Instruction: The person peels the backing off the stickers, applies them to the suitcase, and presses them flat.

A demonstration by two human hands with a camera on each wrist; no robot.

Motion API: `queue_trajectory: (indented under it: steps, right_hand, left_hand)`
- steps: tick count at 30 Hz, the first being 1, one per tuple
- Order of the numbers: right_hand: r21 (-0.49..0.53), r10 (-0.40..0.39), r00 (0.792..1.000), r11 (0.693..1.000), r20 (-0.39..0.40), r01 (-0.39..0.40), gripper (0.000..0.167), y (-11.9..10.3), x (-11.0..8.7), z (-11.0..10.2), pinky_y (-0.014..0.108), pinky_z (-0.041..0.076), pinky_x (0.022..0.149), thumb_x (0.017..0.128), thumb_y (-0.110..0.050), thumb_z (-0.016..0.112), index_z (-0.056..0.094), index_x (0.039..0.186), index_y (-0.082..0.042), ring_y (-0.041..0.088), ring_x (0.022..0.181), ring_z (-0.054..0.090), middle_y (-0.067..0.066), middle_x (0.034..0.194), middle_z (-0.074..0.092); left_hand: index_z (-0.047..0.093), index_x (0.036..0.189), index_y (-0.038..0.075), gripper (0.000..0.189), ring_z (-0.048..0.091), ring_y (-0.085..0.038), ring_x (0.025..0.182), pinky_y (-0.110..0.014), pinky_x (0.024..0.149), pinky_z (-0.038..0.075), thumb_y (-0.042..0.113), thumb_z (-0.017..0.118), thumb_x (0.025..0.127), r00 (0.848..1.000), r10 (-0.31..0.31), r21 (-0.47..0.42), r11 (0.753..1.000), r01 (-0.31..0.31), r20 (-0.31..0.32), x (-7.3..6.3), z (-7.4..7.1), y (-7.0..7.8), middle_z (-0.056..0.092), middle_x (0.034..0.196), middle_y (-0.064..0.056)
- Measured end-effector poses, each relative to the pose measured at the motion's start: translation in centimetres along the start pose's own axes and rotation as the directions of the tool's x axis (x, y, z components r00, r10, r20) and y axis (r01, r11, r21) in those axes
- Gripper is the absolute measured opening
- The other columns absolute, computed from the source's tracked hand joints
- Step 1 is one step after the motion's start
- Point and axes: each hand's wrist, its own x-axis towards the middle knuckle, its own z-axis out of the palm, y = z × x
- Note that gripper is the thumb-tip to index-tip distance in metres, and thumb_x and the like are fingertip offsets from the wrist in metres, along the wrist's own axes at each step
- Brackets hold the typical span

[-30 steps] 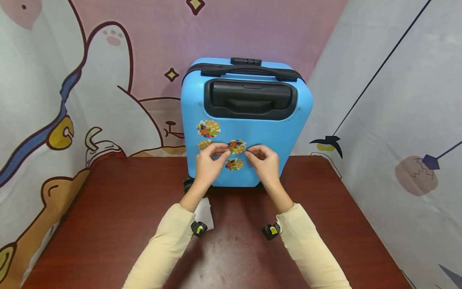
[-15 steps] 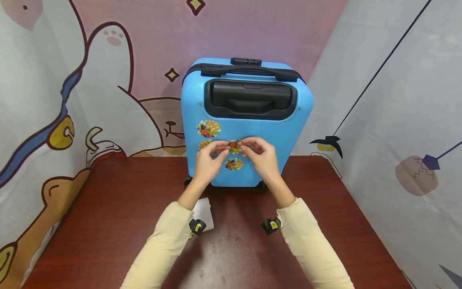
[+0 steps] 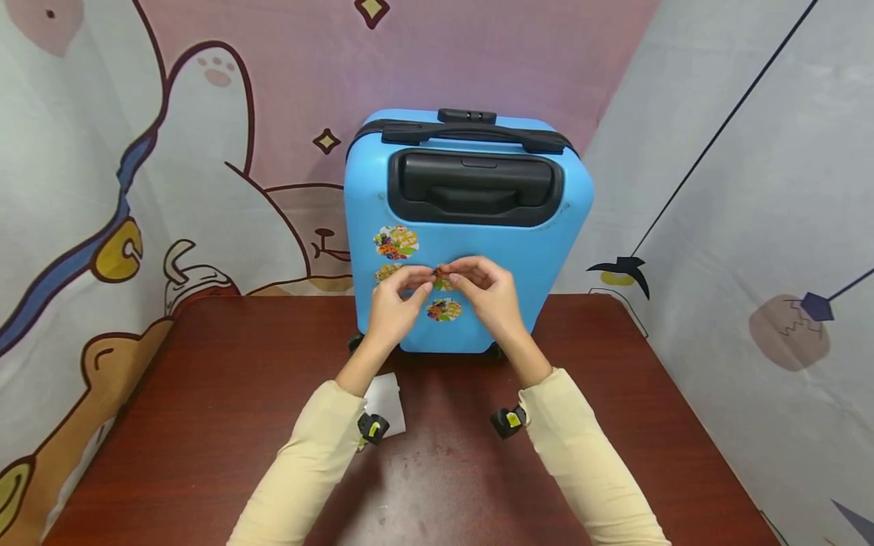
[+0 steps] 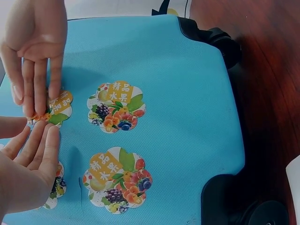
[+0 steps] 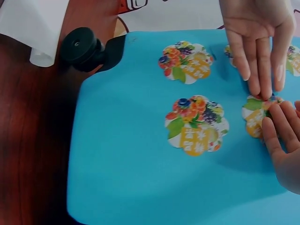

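Note:
A flower-shaped fruit sticker [image 4: 62, 108] lies on the blue suitcase [image 3: 505, 258], largely covered by fingertips. My left hand [image 3: 391, 307] touches its left part, fingers extended in the left wrist view. From the other side my right hand [image 3: 495, 303] lays its straight fingers on the same sticker, fingertips close to those of the left. Just below sits a matching sticker [image 3: 444, 310]. At the suitcase's left side are an upper sticker [image 3: 396, 242] and another sticker [image 3: 387, 272], the latter partly hidden behind my left hand.
The suitcase stands upright at the back of a reddish-brown table [image 3: 239, 409], against a printed cloth backdrop [image 3: 478, 53]. A white sheet [image 3: 386, 402] lies beneath my left forearm. Black wheels [image 4: 227, 47] show at the suitcase's bottom corners.
My right hand has moved left, from the sticker's right edge onto its middle, covering more of it. My left hand has stayed nearly in place at the left edge.

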Motion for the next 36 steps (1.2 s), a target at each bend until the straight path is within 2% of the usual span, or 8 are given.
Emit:
queue_trajectory:
  steps: [9,14,16,20,22,24,29,36]
  right_hand:
    - [-0.004,0.042,0.999,0.999,0.008,-0.042,0.022,3.8,-0.5,-0.5,0.029,0.050,0.079,0.086,-0.005,0.062,0.061,0.104,0.007,0.024,0.096,0.061,0.019,0.104,0.063]
    - [0.000,0.070,0.997,0.998,0.010,-0.070,0.022,4.6,-1.0,-0.5,0.030,0.050,0.078,0.085,-0.006,0.063,0.061,0.104,0.005,0.022,0.094,0.062,0.017,0.103,0.064]
    - [-0.002,0.084,0.996,0.996,0.014,-0.084,0.023,4.7,-1.1,-0.5,0.030,0.050,0.078,0.085,-0.007,0.064,0.061,0.104,0.005,0.021,0.094,0.062,0.016,0.104,0.064]
    - [-0.012,0.100,0.995,0.995,0.023,-0.100,0.024,4.6,-1.2,-0.5,0.030,0.050,0.078,0.085,-0.009,0.064,0.061,0.105,0.004,0.019,0.093,0.061,0.015,0.104,0.064]
    - [-0.021,0.088,0.996,0.996,0.020,-0.088,0.024,4.3,-1.1,-0.5,0.030,0.050,0.078,0.085,-0.009,0.064,0.061,0.105,0.005,0.018,0.093,0.062,0.016,0.103,0.064]
    - [-0.015,0.065,0.998,0.998,0.010,-0.064,0.024,4.0,-1.0,-0.5,0.030,0.050,0.078,0.085,-0.008,0.064,0.061,0.105,0.006,0.019,0.093,0.062,0.017,0.103,0.064]
    - [0.036,0.001,1.000,0.999,0.009,-0.002,0.023,2.8,-0.4,-0.5,0.032,0.049,0.081,0.085,-0.005,0.063,0.061,0.105,0.008,0.025,0.096,0.061,0.021,0.105,0.062]
    - [0.075,-0.005,1.000,0.997,0.022,0.003,0.025,1.9,0.1,-0.4,0.033,0.048,0.085,0.086,-0.006,0.062,0.060,0.107,0.008,0.026,0.098,0.060,0.022,0.107,0.062]
  left_hand:
    - [0.063,0.111,0.001,0.024,0.059,-0.024,0.096,-0.039,0.081,0.048,0.010,0.061,0.088,1.000,-0.017,-0.020,1.000,0.017,0.025,0.0,-0.2,0.3,0.064,0.105,-0.015]
    - [0.059,0.111,-0.007,0.025,0.058,-0.030,0.098,-0.041,0.081,0.048,0.003,0.059,0.088,0.999,-0.024,0.003,1.000,0.024,0.039,-0.7,-0.6,2.8,0.062,0.106,-0.022]
    - [0.059,0.111,-0.008,0.025,0.058,-0.031,0.098,-0.041,0.082,0.048,0.002,0.058,0.088,0.999,-0.026,0.008,1.000,0.026,0.041,-0.8,-0.6,3.3,0.061,0.106,-0.023]
    - [0.061,0.111,-0.003,0.025,0.058,-0.028,0.098,-0.040,0.082,0.048,0.007,0.060,0.088,0.999,-0.025,-0.006,1.000,0.025,0.040,-0.4,-0.4,1.6,0.062,0.107,-0.019]
    - [0.062,0.112,0.001,0.026,0.058,-0.025,0.098,-0.040,0.082,0.048,0.011,0.060,0.088,0.999,-0.023,-0.018,1.000,0.024,0.038,-0.1,-0.3,0.4,0.063,0.107,-0.016]
    - [0.063,0.112,0.003,0.025,0.058,-0.023,0.097,-0.039,0.081,0.048,0.014,0.060,0.089,0.999,-0.023,-0.018,1.000,0.023,0.035,0.0,-0.3,0.0,0.064,0.106,-0.014]
    - [0.064,0.110,0.006,0.022,0.059,-0.020,0.095,-0.037,0.080,0.048,0.013,0.060,0.089,0.999,-0.028,-0.005,1.000,0.028,0.026,0.1,-0.2,-0.1,0.064,0.104,-0.010]
    - [0.063,0.111,0.004,0.023,0.058,-0.022,0.097,-0.039,0.081,0.048,0.013,0.060,0.089,0.999,-0.028,-0.006,1.000,0.028,0.031,0.0,-0.2,-0.1,0.064,0.104,-0.012]
